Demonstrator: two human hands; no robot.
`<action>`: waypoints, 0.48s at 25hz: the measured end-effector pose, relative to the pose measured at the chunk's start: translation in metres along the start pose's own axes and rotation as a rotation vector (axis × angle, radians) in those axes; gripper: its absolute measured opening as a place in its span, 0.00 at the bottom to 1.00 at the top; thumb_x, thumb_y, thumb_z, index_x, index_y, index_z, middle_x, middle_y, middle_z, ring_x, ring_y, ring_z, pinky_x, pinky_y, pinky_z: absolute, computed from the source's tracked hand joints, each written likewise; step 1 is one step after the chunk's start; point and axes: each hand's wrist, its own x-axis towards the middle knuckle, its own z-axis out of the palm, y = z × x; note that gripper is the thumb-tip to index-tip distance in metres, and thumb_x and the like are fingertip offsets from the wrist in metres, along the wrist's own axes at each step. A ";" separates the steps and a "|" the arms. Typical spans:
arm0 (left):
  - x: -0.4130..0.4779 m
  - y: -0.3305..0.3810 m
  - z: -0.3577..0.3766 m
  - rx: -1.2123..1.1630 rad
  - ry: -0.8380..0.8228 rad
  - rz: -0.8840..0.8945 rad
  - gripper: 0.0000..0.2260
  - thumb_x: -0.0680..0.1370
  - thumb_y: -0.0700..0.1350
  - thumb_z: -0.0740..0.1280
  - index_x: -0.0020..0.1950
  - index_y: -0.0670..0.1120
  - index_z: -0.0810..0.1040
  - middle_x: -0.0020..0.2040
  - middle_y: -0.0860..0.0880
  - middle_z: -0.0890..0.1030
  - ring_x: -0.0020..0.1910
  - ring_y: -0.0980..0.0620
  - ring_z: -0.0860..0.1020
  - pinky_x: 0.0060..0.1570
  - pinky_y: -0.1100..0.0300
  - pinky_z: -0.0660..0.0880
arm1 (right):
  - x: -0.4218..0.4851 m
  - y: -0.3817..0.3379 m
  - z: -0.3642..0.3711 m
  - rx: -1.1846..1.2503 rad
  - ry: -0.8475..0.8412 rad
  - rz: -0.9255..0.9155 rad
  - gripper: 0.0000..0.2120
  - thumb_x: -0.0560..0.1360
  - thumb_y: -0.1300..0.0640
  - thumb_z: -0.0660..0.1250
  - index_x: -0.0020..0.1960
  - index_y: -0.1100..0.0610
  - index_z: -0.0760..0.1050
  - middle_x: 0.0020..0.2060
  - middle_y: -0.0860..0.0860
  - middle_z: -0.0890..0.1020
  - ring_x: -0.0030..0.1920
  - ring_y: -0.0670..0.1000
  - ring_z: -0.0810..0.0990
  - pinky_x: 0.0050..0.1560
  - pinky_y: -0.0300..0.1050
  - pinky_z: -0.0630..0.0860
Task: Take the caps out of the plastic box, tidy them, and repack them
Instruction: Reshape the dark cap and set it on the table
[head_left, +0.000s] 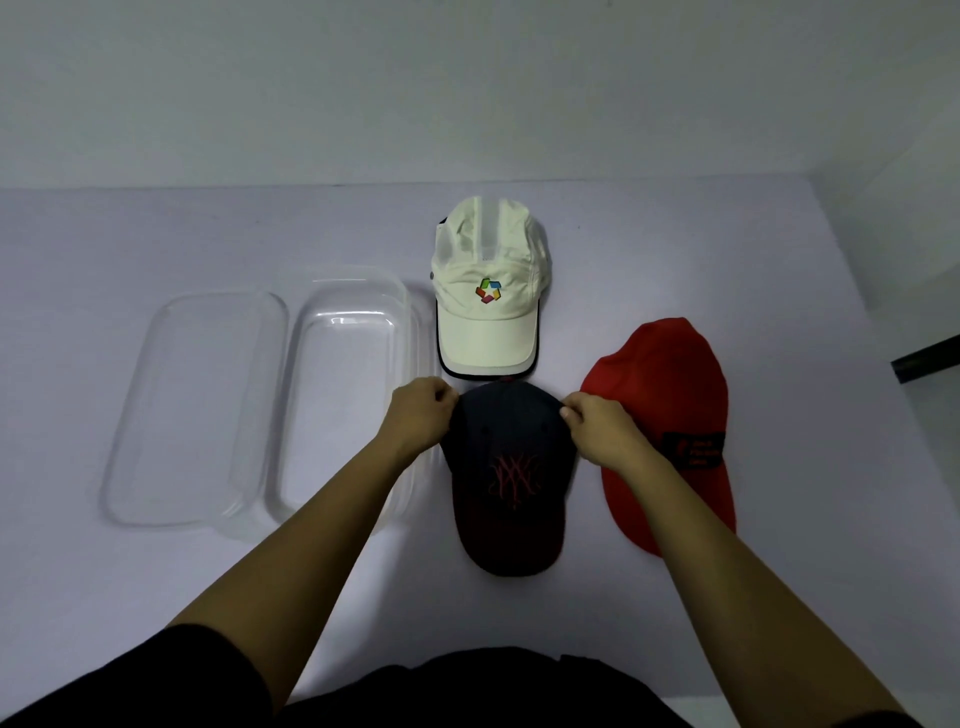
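Observation:
A dark navy cap (511, 478) with a red embroidered logo lies on the table, brim toward me. My left hand (422, 413) pinches the left back edge of its crown, and my right hand (597, 423) pinches the right back edge. A cream cap (488, 288) with a coloured star logo lies just beyond it. To the right rests a red cap (667, 415) with a black patch, partly behind my right forearm. The clear plastic box (353, 395) stands to the left with no caps in it.
The box's clear lid (197, 410) lies flat at the far left beside the box. A white wall rises behind the pale table (805, 519). A dark object (930, 358) shows at the right edge.

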 end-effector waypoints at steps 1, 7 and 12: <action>0.001 0.001 -0.002 -0.003 -0.009 0.006 0.12 0.80 0.44 0.59 0.49 0.37 0.79 0.44 0.43 0.80 0.39 0.49 0.77 0.39 0.61 0.73 | 0.002 0.001 0.000 0.035 -0.005 0.005 0.13 0.80 0.60 0.56 0.60 0.61 0.74 0.53 0.61 0.81 0.52 0.60 0.79 0.53 0.52 0.76; 0.006 0.009 -0.005 0.102 -0.042 0.044 0.11 0.81 0.43 0.59 0.54 0.39 0.79 0.51 0.41 0.82 0.43 0.49 0.77 0.44 0.59 0.71 | 0.011 -0.002 -0.007 0.047 -0.004 0.058 0.10 0.78 0.59 0.60 0.55 0.61 0.78 0.47 0.59 0.83 0.44 0.56 0.82 0.48 0.51 0.80; 0.001 0.009 -0.022 0.044 -0.032 0.089 0.11 0.80 0.45 0.61 0.55 0.42 0.80 0.46 0.47 0.80 0.35 0.56 0.77 0.34 0.67 0.69 | 0.009 0.002 -0.018 0.141 0.009 0.023 0.10 0.78 0.59 0.60 0.55 0.60 0.78 0.46 0.57 0.83 0.38 0.51 0.81 0.42 0.44 0.78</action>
